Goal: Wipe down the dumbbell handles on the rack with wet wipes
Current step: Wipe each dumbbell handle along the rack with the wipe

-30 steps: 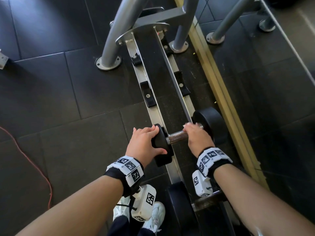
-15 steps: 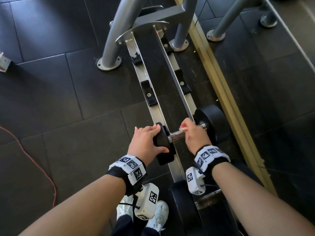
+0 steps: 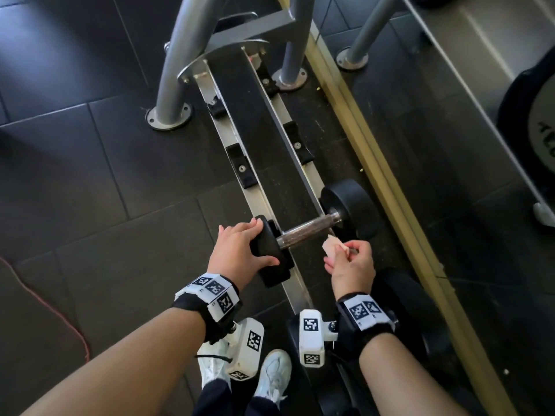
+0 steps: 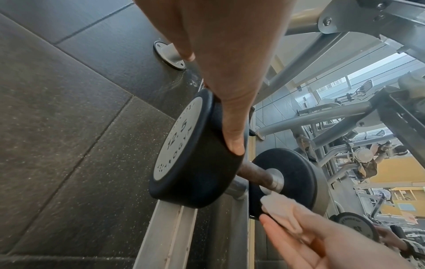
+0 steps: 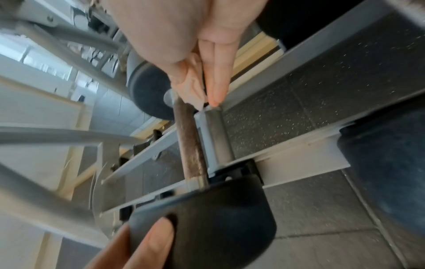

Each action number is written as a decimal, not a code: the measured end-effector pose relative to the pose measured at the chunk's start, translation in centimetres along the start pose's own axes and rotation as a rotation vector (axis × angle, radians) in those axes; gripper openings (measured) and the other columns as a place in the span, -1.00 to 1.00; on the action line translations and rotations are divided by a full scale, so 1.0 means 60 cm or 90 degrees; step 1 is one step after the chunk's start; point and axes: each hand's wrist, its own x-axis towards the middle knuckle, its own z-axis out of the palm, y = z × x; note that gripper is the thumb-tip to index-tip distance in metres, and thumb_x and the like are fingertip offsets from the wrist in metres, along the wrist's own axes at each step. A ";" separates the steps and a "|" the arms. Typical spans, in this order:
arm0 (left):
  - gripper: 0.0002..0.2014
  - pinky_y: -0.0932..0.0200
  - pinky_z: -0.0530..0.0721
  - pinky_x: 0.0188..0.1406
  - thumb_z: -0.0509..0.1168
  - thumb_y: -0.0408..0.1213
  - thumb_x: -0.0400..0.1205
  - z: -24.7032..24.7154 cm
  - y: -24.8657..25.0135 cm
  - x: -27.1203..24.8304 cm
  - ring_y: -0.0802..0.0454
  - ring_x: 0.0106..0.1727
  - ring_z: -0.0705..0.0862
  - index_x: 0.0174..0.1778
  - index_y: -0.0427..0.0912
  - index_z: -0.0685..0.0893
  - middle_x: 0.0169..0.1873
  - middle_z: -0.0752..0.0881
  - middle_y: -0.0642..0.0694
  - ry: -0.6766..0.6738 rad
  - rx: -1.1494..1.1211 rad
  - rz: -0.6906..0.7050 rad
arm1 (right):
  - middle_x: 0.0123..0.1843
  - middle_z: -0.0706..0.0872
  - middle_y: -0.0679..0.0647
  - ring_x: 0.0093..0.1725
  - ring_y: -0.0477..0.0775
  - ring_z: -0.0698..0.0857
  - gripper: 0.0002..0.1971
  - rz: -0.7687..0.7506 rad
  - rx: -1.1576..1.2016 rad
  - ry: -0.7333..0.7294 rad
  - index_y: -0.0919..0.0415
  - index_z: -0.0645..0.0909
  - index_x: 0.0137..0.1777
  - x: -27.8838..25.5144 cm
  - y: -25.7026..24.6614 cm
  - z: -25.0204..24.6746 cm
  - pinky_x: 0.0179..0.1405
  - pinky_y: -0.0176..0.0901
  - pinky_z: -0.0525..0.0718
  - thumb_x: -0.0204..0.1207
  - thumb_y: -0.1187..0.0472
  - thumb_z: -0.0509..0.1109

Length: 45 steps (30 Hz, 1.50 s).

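Observation:
A black dumbbell lies across the rack rails (image 3: 264,202), its brown knurled handle (image 3: 306,229) (image 4: 255,172) (image 5: 192,143) bare. My left hand (image 3: 240,250) grips the near weight head (image 3: 267,250) (image 4: 195,154) (image 5: 207,222), fingers over its top and thumb on its rim. My right hand (image 3: 351,262) hovers just below the handle's right end, off the metal, pinching a folded, soiled wet wipe (image 3: 332,246) (image 4: 282,213) (image 5: 192,89) between thumb and fingers. The far weight head (image 3: 348,205) sits beyond the right rail.
Empty black saddles (image 3: 241,169) line the rails further up the rack. Grey rack legs (image 3: 174,70) bolt to the dark rubber floor. A mirror with a yellow frame strip (image 3: 375,175) runs along the right. Another dumbbell (image 3: 414,310) sits under my right wrist. A red cord (image 3: 60,307) lies left.
My right hand has come off the handle and drawn back toward me with the wipe, leaving the handle exposed. The left hand stays on the near weight head.

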 end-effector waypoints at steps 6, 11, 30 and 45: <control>-0.11 -0.19 -0.10 0.70 0.57 0.14 0.38 -0.001 -0.002 0.000 -0.05 0.53 0.40 0.62 0.03 0.40 0.55 0.48 0.04 -0.001 0.010 0.009 | -0.08 0.72 0.03 -0.22 -0.13 0.69 -0.81 0.094 0.002 0.092 0.00 0.53 -0.11 0.021 0.019 0.027 -0.37 -0.35 0.56 0.53 0.27 0.47; -0.10 -0.14 -0.14 0.69 0.56 0.17 0.38 -0.001 -0.005 0.002 -0.01 0.55 0.39 0.63 0.02 0.39 0.55 0.48 0.05 -0.008 0.019 0.017 | -0.09 0.83 -0.06 -0.09 -0.06 0.82 -0.79 0.145 0.171 0.076 0.01 0.77 0.14 0.032 0.020 0.060 -0.18 -0.46 0.71 0.53 0.24 0.50; -0.20 -0.14 -0.05 0.68 0.60 0.13 0.33 -0.020 -0.011 0.021 -0.05 0.50 0.48 0.52 0.06 0.56 0.45 0.60 0.03 -0.049 0.007 0.012 | -0.02 0.84 -0.14 -0.05 -0.13 0.81 -0.75 0.109 0.137 0.031 -0.38 0.77 -0.04 0.025 0.030 0.040 0.16 -0.10 0.76 0.57 0.11 0.48; -0.25 -0.10 0.18 0.66 0.61 0.03 0.39 -0.032 -0.006 0.020 -0.09 0.52 0.43 0.53 0.06 0.55 0.45 0.60 0.05 -0.071 -0.009 -0.010 | 0.13 0.82 -0.09 0.10 -0.10 0.76 -0.75 0.095 0.044 -0.123 -0.02 0.78 0.18 -0.031 0.013 0.054 0.20 -0.29 0.66 0.59 0.27 0.42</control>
